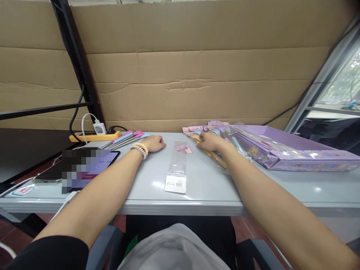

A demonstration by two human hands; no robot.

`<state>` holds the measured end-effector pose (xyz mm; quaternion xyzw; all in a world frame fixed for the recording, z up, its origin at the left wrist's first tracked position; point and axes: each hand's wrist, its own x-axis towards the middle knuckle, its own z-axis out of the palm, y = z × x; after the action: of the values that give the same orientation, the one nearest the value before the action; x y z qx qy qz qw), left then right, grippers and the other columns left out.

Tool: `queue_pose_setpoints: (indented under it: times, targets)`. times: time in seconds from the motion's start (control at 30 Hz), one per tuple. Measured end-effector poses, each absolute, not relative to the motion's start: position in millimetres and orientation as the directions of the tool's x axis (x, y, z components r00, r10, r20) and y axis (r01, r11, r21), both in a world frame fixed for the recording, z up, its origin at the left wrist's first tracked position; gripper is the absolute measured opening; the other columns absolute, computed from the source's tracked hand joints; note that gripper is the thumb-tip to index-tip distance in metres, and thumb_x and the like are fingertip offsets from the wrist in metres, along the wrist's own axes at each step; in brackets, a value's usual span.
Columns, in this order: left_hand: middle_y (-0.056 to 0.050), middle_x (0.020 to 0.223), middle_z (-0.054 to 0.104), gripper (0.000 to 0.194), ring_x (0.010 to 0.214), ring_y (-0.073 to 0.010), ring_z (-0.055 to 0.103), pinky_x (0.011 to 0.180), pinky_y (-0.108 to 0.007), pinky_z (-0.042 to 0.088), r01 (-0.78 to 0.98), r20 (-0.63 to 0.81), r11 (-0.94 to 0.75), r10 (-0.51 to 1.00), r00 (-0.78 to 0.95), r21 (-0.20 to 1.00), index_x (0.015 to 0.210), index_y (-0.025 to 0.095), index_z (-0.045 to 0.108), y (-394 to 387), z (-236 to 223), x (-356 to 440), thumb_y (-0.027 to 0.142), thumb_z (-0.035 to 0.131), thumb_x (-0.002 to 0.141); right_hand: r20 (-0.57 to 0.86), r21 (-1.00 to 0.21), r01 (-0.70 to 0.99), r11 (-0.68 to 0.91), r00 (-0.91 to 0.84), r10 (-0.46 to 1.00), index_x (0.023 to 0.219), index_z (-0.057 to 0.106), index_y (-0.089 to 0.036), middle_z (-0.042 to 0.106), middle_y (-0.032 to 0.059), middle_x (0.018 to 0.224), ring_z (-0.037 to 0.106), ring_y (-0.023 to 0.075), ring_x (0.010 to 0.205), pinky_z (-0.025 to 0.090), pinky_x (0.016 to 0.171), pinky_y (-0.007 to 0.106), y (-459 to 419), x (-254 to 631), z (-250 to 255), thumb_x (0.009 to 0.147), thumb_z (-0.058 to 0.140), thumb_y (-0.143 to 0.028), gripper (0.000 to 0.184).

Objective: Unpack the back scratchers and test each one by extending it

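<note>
Nearest on the table (213, 204) lay a clear sleeve (177, 165), flat, its white label (176, 184) towards the person; two small pink tags (183, 149) showed near its far end, whether inside or on top could not be told. To the left, a phone (66, 161) overlapped a tablet (98, 168).

Farther right, the right hand (209, 141) rested on clear packets (222, 165) holding yellow and blue pieces, with pink cards at their far ends. Its fingers were bent down over a yellow piece; whether they pinched it could not be told. The left hand (153, 143) lay on the table, fingers loosely curled, just beside metal rods (123, 141) with pink and blue handles; its grip was unclear.

Beside the packets, an open purple box (312, 165) held clear packaging at its left end. Behind the tablet was a yellow power strip (77, 138) with a white plug (99, 128), and cardboard (197, 86) stood beyond.
</note>
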<state>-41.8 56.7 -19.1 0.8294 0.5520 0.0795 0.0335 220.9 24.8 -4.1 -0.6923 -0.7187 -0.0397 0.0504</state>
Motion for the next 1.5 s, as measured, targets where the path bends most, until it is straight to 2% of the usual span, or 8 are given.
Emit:
queue_pose_setpoints:
  times: [0.13,0.33,0.53,0.9,1.23,1.5]
  targets:
    - [-0.006,0.096,0.066,0.034,0.084,-0.0201,0.061,0.070,-0.027,0.043,0.909,0.095,-0.391,0.920,0.381,0.145,0.086,0.020,0.058,57.8,-19.7,-42.4,0.049,0.044,0.075,0.152,-0.010,0.999,0.050,-0.048,0.987,0.107,0.058,-0.016,0.061,0.0137,0.111,0.057,0.0298,0.099,0.043,0.077,0.037,24.4,221.4,-4.7,0.072,0.055,-0.037,0.041]
    - [-0.006,0.097,0.066,0.035,0.085,-0.0205,0.061,0.071,-0.027,0.044,0.911,0.095,-0.384,0.923,0.373,0.152,0.087,0.020,0.059,56.5,-18.9,-42.1,0.049,0.044,0.075,0.206,-0.072,0.997,0.007,0.008,0.979,0.107,0.059,-0.017,0.062,0.0126,0.110,0.057,0.0285,0.100,0.043,0.076,0.034,20.9,221.4,-3.8,0.075,0.051,-0.027,0.034]
    - [-0.006,0.097,0.066,0.035,0.085,-0.0206,0.061,0.072,-0.028,0.044,0.916,0.084,-0.374,0.927,0.365,0.143,0.087,0.020,0.059,54.4,-17.3,-41.4,0.049,0.044,0.075,0.240,-0.115,0.993,-0.033,0.060,0.969,0.108,0.058,-0.019,0.062,0.0112,0.112,0.058,0.0277,0.098,0.044,0.072,0.032,18.8,221.5,-1.9,0.071,0.052,-0.019,0.038]
    - [-0.007,0.098,0.066,0.035,0.088,-0.0214,0.061,0.074,-0.029,0.044,0.916,0.092,-0.376,0.926,0.366,0.141,0.088,0.020,0.059,55.0,-18.5,-41.2,0.049,0.045,0.075,0.268,-0.190,0.982,-0.002,0.054,0.962,0.102,0.062,-0.017,0.065,0.0092,0.106,0.060,0.0230,0.094,0.042,0.072,0.027,24.6,224.9,-2.6,0.067,0.053,-0.015,0.036]
    - [-0.006,0.097,0.066,0.033,0.087,-0.0209,0.061,0.071,-0.028,0.044,0.915,0.097,-0.380,0.924,0.370,0.136,0.087,0.020,0.058,54.7,-18.3,-41.1,0.048,0.044,0.076,0.274,-0.146,0.989,-0.003,0.044,0.961,0.097,0.063,-0.017,0.066,0.0100,0.102,0.061,0.0228,0.091,0.042,0.071,0.027,25.2,224.4,-4.0,0.068,0.055,-0.017,0.030]
    - [-0.006,0.097,0.066,0.033,0.086,-0.0208,0.061,0.070,-0.028,0.043,0.915,0.097,-0.381,0.924,0.370,0.132,0.086,0.020,0.057,55.1,-18.7,-41.4,0.048,0.043,0.076,0.282,-0.188,0.972,-0.140,0.190,0.940,0.082,0.065,-0.017,0.066,0.0120,0.091,0.061,0.0245,0.080,0.043,0.064,0.030,15.0,219.8,2.9,0.073,0.056,-0.030,0.018]
